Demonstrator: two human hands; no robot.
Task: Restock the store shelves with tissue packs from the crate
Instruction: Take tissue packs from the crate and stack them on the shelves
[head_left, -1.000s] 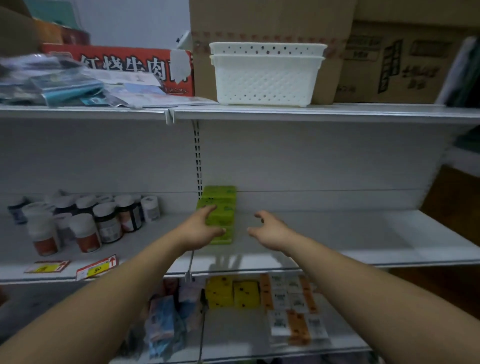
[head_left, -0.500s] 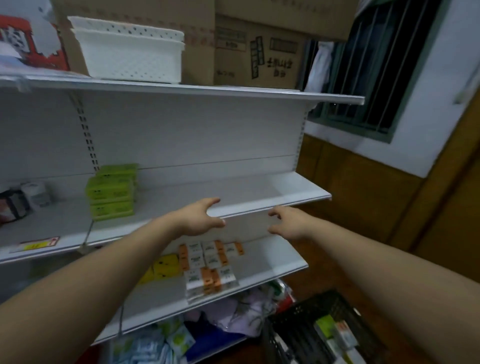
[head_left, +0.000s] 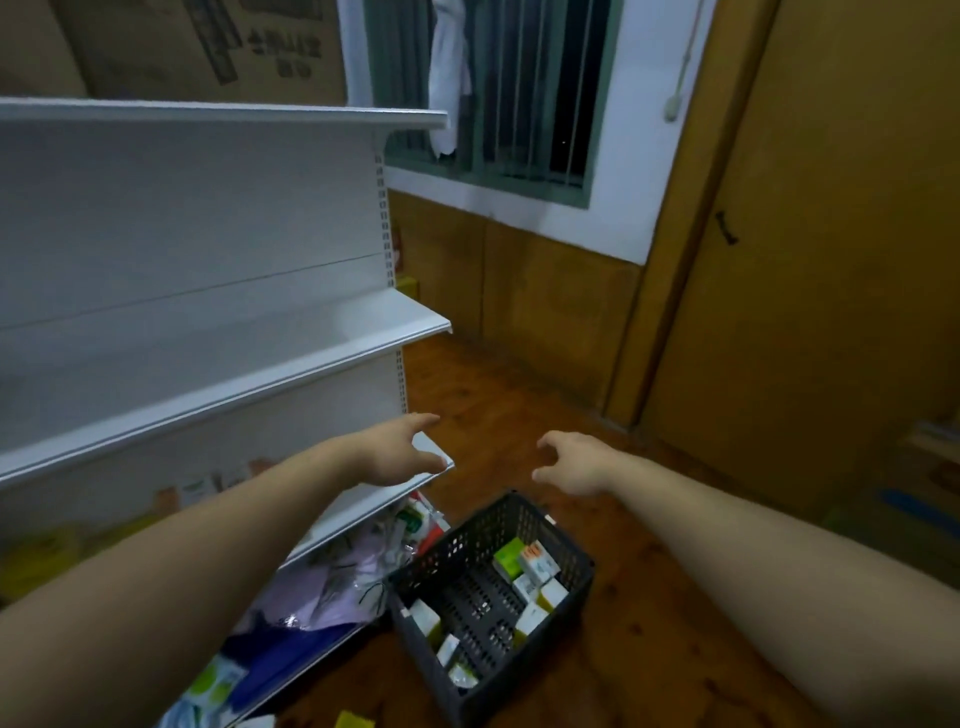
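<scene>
crate dark grey, perforated grid pattern. tissue packs inside white, green, yellow, one with orange top. shelves plain white. floor reddish-brown wood grain. wall panelling ochre brown, wall above white. window frame grey-green. cardboard box tan, black print.

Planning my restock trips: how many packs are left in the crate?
8 packs show: five clustered by the right wall of the crate, three along its near left side. Blur may hide more.

Two bare forearms; left hand bare, right hand bare.
</scene>
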